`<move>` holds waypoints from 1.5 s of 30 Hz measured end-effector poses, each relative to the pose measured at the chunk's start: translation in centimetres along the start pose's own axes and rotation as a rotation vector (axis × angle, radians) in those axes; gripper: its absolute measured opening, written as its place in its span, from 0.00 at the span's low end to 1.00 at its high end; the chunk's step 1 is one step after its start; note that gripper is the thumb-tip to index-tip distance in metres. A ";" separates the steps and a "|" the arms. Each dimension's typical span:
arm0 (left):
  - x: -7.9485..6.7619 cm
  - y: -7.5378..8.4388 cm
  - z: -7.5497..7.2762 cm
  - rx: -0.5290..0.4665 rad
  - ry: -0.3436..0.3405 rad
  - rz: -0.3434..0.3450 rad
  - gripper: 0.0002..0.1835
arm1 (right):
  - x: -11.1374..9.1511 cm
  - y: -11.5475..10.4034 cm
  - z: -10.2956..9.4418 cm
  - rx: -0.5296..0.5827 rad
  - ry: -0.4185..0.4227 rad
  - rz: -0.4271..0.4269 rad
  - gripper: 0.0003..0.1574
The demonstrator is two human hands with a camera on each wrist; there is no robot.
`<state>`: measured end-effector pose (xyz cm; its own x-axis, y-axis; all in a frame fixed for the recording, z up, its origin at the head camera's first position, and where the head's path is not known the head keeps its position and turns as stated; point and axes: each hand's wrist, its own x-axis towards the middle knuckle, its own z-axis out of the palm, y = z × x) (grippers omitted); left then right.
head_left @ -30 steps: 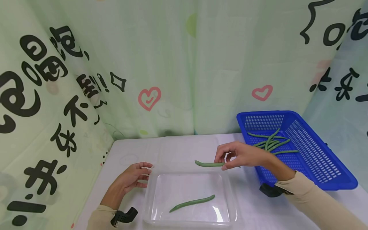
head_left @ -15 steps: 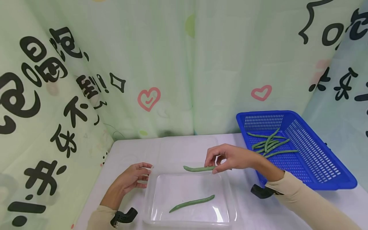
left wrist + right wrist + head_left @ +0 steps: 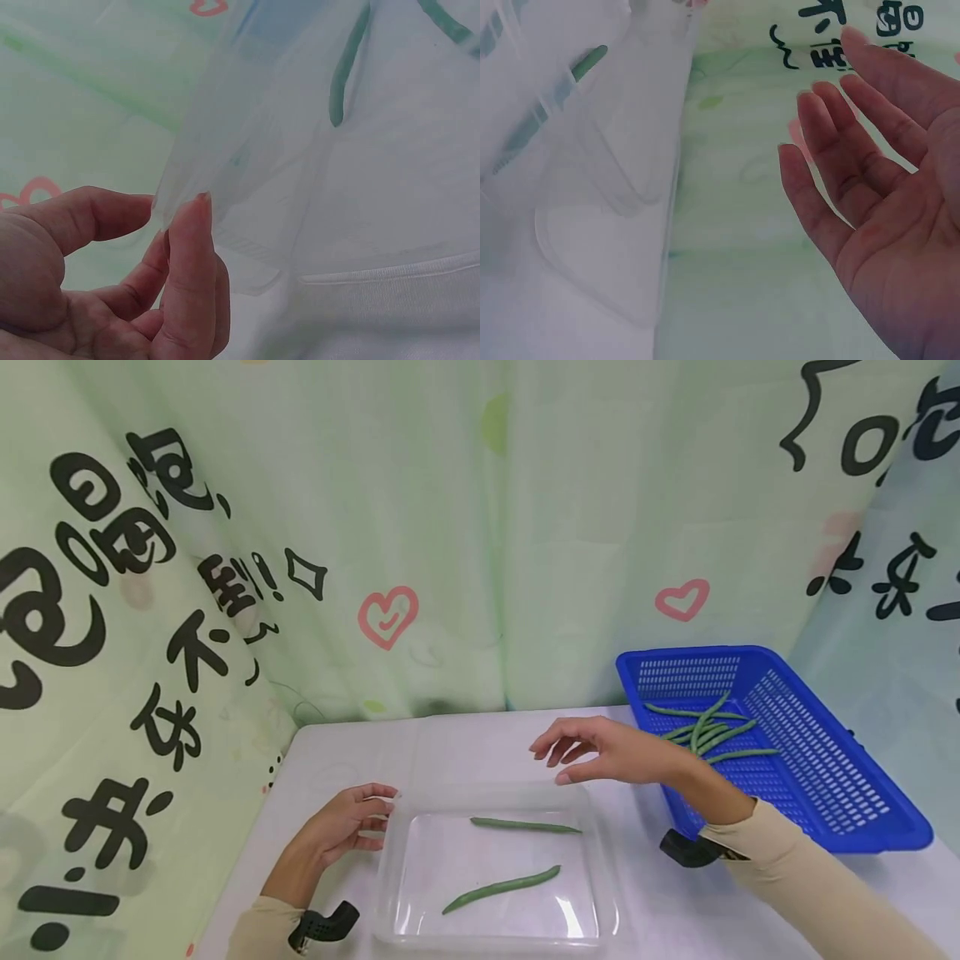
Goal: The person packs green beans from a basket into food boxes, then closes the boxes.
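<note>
In the head view a clear plastic box stands on the table with two green beans lying apart in it. One green bean lies near its far wall, the other green bean slants across the nearer half. My left hand is at the box's far left corner; the left wrist view shows thumb and fingertips pinching the rim of the clear box. Above and beyond the box's far right corner is my right hand, fingers spread and relaxed, holding nothing. The right wrist view shows its bare palm.
A blue perforated basket stands on the right of the table, partly behind my right forearm. Several green beans lie toward its left side. A printed curtain hangs close behind the white-covered table.
My right hand has carried a green bean left over the box and let it go inside, then risen away from it. My left hand has stayed at the rim.
</note>
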<state>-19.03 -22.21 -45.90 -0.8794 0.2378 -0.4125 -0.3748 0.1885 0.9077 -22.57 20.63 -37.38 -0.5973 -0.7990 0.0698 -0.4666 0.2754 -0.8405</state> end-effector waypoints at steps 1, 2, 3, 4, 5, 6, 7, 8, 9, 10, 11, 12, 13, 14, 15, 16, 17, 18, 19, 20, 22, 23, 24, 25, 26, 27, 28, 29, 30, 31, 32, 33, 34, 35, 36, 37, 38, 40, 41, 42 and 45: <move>0.0 0.0 0.0 0.002 0.005 -0.001 0.22 | -0.4 0.1 -0.5 -0.007 0.004 0.013 0.25; 0.1 0.0 0.0 0.004 0.010 0.000 0.22 | -0.8 0.1 -0.9 -0.014 0.007 0.025 0.24; 0.1 -0.1 0.0 0.006 0.008 0.004 0.21 | -1.3 0.2 -1.4 -0.024 0.011 0.038 0.24; 0.1 -0.1 0.0 0.006 0.007 0.007 0.21 | -1.7 0.4 -1.8 -0.031 0.016 0.046 0.23; 0.1 -0.1 0.0 0.007 0.007 0.009 0.21 | -2.2 0.5 -2.2 -0.039 0.021 0.051 0.22; 0.1 -0.2 0.0 0.007 0.008 0.010 0.21 | -2.7 0.7 -2.6 -0.042 0.027 0.062 0.22; 0.0 -0.1 0.1 0.008 0.006 0.014 0.21 | -3.1 0.9 -3.0 -0.049 0.033 0.070 0.21; 0.0 -0.1 0.1 0.006 0.004 0.015 0.21 | -3.6 1.1 -3.4 -0.053 0.040 0.079 0.21; -0.1 -0.1 0.1 0.005 0.002 0.016 0.21 | -4.0 1.3 -3.8 -0.057 0.046 0.086 0.21; -0.1 -0.1 0.1 0.004 0.005 0.016 0.21 | -4.4 1.5 -4.1 -0.058 0.054 0.096 0.20; -0.1 -0.1 0.2 0.005 0.007 0.015 0.21 | -4.8 1.7 -4.5 -0.059 0.062 0.112 0.20; -0.1 -0.1 0.2 0.006 0.010 0.015 0.21 | -5.2 1.9 -4.8 -0.059 0.071 0.126 0.20; -0.1 -0.1 0.2 0.008 0.012 0.015 0.21 | -5.5 2.2 -5.2 -0.060 0.078 0.134 0.20; -0.1 -0.1 0.2 0.008 0.014 0.014 0.22 | -5.9 2.4 -5.6 -0.059 0.085 0.144 0.20; -0.1 -0.1 0.3 0.009 0.015 0.014 0.22 | -6.3 2.8 -5.9 -0.063 0.093 0.148 0.20; -0.1 -0.1 0.3 0.009 0.014 0.015 0.22 | -6.6 3.1 -6.3 -0.064 0.101 0.153 0.20; -0.1 -0.1 0.3 0.010 0.012 0.014 0.22 | -7.0 3.5 -6.6 -0.064 0.107 0.157 0.20; 0.0 -0.1 0.3 0.010 0.010 0.014 0.22 | -7.3 3.9 -6.9 -0.062 0.112 0.157 0.20; 0.0 -0.1 0.2 0.009 0.008 0.014 0.22 | -7.6 4.3 -7.2 -0.059 0.116 0.158 0.20; 0.0 -0.1 0.2 0.010 0.006 0.014 0.22 | -7.9 4.6 -7.4 -0.057 0.120 0.155 0.20; 0.0 -0.1 0.2 0.009 0.001 0.015 0.23 | -8.4 5.3 -7.9 -0.047 0.123 0.157 0.21; 0.0 -0.1 0.2 0.010 0.000 0.015 0.23 | -8.6 5.6 -8.1 -0.044 0.122 0.156 0.22; 0.0 -0.1 0.2 0.010 -0.002 0.016 0.23 | -8.8 5.9 -8.3 -0.042 0.122 0.157 0.22; -0.1 -0.1 0.1 0.009 -0.003 0.017 0.23 | -9.0 6.2 -8.5 -0.043 0.120 0.157 0.22; -0.1 -0.1 0.1 0.009 -0.003 0.018 0.23 | -9.2 6.4 -8.6 -0.044 0.118 0.160 0.23; -0.1 -0.1 0.1 0.008 -0.004 0.019 0.23 | -9.4 6.7 -8.8 -0.047 0.118 0.168 0.23; -0.1 -0.1 0.1 0.006 -0.005 0.020 0.23 | -9.6 7.0 -9.0 -0.047 0.118 0.178 0.23; -0.1 -0.1 0.1 0.006 -0.005 0.019 0.23 | -9.7 7.2 -9.2 -0.047 0.119 0.188 0.24; -0.1 -0.1 0.0 0.004 -0.005 0.019 0.23 | -9.9 7.5 -9.4 -0.047 0.122 0.204 0.24; -0.1 -0.1 0.1 0.002 -0.005 0.019 0.23 | -10.2 7.7 -9.5 -0.050 0.125 0.217 0.24; -0.1 -0.1 0.1 0.001 -0.007 0.019 0.23 | -10.4 7.9 -9.6 -0.055 0.128 0.231 0.24; -0.1 -0.1 0.1 -0.002 -0.007 0.020 0.23 | -10.6 8.1 -9.8 -0.063 0.129 0.241 0.24; -0.1 -0.1 0.1 -0.003 -0.008 0.018 0.23 | -10.8 8.3 -9.9 -0.071 0.129 0.250 0.24; -0.1 -0.1 0.1 -0.003 -0.009 0.018 0.23 | -11.0 8.4 -10.0 -0.083 0.129 0.257 0.25; -0.1 -0.1 0.1 -0.004 -0.009 0.019 0.22 | -11.2 8.6 -10.1 -0.097 0.128 0.267 0.25; -0.2 0.0 0.1 -0.005 -0.010 0.019 0.22 | -11.5 8.7 -10.1 -0.108 0.125 0.276 0.26; -0.2 0.0 0.1 -0.006 -0.010 0.020 0.22 | -11.7 8.9 -10.2 -0.118 0.121 0.288 0.26; -0.2 0.0 0.1 -0.003 -0.008 0.022 0.22 | -12.1 9.2 -10.4 -0.135 0.118 0.310 0.27; -0.2 0.0 0.1 -0.003 -0.007 0.023 0.22 | -12.3 9.3 -10.6 -0.140 0.116 0.324 0.27; -0.3 0.0 0.1 -0.002 -0.006 0.024 0.22 | -12.4 9.5 -10.7 -0.146 0.114 0.334 0.27; -0.2 0.0 0.1 0.002 -0.006 0.026 0.22 | -13.0 9.9 -11.0 -0.155 0.100 0.356 0.28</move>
<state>-18.81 -22.19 -45.78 -0.8870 0.2488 -0.3890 -0.3509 0.1845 0.9181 -26.59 39.63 -40.69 -0.7963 -0.5853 -0.1530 -0.3076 0.6095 -0.7307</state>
